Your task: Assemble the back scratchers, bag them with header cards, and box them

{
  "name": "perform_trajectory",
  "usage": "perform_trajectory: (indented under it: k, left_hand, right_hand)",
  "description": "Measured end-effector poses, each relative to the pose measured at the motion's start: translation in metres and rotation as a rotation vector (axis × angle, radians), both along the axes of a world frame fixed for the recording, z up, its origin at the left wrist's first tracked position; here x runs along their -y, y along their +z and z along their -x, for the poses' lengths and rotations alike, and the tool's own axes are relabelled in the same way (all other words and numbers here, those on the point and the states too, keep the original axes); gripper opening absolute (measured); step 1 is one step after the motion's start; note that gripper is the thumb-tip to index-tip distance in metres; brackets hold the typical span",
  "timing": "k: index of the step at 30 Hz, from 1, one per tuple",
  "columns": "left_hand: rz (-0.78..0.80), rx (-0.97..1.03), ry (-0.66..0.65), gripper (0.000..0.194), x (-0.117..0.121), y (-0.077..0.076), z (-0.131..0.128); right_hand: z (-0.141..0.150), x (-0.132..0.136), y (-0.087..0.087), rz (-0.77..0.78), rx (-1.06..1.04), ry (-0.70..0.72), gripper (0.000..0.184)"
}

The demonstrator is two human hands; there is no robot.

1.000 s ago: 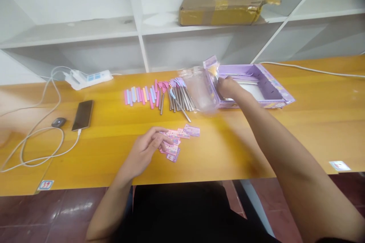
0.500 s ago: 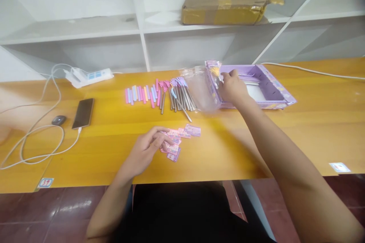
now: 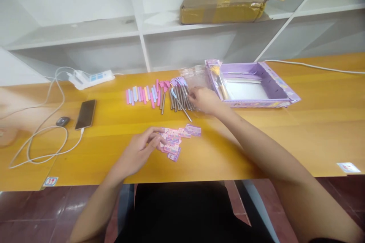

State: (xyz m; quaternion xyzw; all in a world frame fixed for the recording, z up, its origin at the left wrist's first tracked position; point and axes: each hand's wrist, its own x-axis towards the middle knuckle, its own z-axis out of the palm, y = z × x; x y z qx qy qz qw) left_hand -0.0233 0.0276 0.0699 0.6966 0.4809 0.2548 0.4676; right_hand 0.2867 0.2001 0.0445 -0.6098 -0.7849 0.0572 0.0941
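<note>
With the left hand loosely parted over the cards, the right hand, grip unclear, could scatter the rods by brushing them.

The bare left hand, loosely curled with its back upward, terminates a left forearm angled forward-right; the bare right hand, fingers bent, terminates a right forearm angled forward-left.

Small pink and purple cards lie flat on the table in a loose, overlapping pile, one purple card at its right end. Beyond them, metal sticks with hand-shaped heads (pink, purple and blue) lie bunched, one aslant. Clear plastic bags, partly hidden, lie just right of the sticks.
</note>
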Motion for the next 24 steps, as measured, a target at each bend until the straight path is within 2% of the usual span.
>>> perform_trajectory:
  k: [3,7,9,12,16,20,24]
  left_hand:
    - [-0.133,-0.248,0.083,0.027,-0.036,0.002,0.030]
    - [-0.348,-0.548,0.369,0.025,-0.116,-0.004,0.077]
    - [-0.397,-0.613,0.487,0.022,-0.154,-0.010,0.093]
    - [-0.403,-0.624,0.541,0.018,-0.191,-0.021,0.105]
    - [-0.380,-0.616,0.626,0.020,-0.212,-0.044,0.110]
    - [-0.384,-0.604,0.671,0.021,-0.216,-0.067,0.112]
    - [-0.412,-0.596,0.676,0.022,-0.215,-0.079,0.113]
  right_hand:
    - [0.007,-0.006,-0.007,0.024,0.003,-0.011,0.033]
    - [0.012,-0.011,-0.011,0.032,-0.003,-0.050,0.032]
    - [0.014,-0.011,-0.012,0.030,-0.009,-0.069,0.032]
    - [0.017,-0.010,-0.013,0.026,-0.019,-0.068,0.030]
    - [0.022,-0.003,-0.012,0.017,-0.033,-0.017,0.034]
    - [0.031,0.005,-0.009,0.013,-0.029,0.050,0.037]
    - [0.048,0.011,-0.003,0.002,-0.013,0.106,0.034]
